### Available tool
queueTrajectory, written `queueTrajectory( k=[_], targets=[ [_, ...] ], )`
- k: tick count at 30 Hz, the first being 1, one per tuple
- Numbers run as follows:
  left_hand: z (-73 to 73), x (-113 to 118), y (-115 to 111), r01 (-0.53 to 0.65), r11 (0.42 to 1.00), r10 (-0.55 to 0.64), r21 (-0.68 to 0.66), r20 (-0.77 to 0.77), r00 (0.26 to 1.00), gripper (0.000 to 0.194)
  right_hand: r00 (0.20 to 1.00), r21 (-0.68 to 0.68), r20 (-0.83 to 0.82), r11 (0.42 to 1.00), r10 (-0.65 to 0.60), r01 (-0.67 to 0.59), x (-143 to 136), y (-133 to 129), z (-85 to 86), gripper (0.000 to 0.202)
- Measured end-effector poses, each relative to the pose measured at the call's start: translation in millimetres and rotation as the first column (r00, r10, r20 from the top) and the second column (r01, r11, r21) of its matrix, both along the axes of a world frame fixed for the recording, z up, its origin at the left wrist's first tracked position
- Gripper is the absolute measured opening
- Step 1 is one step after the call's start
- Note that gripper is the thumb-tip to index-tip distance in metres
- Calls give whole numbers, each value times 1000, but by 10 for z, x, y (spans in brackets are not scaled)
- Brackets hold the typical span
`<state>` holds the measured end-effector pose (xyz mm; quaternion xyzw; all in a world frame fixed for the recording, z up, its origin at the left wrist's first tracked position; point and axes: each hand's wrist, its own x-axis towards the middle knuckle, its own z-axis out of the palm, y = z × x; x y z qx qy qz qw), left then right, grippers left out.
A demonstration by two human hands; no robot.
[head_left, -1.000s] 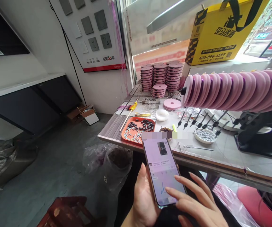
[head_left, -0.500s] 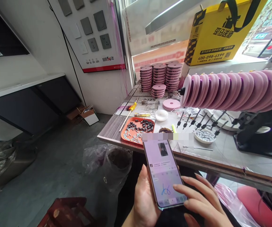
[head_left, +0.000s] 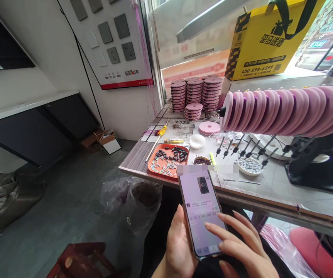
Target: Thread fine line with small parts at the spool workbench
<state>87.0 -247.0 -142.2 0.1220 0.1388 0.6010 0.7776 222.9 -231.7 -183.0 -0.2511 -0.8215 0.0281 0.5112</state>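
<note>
The left hand [head_left: 179,245] curls around the phone [head_left: 196,199] near the counter [head_left: 137,156], while the right hand [head_left: 244,245], empty, fingers [head_left: 217,230] loosely spread, hovers at its lit screen [head_left: 198,233].

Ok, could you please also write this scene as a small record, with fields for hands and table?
Left hand: holds the phone
Right hand: fingers spread over the phone, contact unclear
Table, near edge: orange tray with black and silvery parts
Farther back: stacks of pink discs
Right side: row of pink discs
Behind this row: yellow bag
</note>
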Motion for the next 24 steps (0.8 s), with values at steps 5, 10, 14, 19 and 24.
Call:
queueTrajectory(
  k=[5, 10, 14, 19, 24],
  targets=[
    [-48, -9, -15, 20, 1000, -19, -16, 18, 1000, 50, 1000, -8, 12, 1000, 12, -12, -9, 3, -15, 11],
    [-65, -1, 1, 4, 1000, -4, -15, -5, 1000, 51, 1000, -33, -11, 999, 7, -7, -20, 1, -14, 14],
    [-48, 8, 2, -5, 1000, 5, -7, 2, 1000, 49, 1000, -41, 29, 999, 6, -5, 2, 15, 4, 14],
    [-22, 15, 1, 4, 1000, -4, 11, 4, 1000, 49, 999, -5, -15, 1000, -30, 29, -11, 50, 66, 8],
    [-12, 18, 8, -14, 1000, 14, 12, 11, 1000, 47, 995, 43, -27, 995, -93, 94, -13, 84, 209, 7]
  ],
)
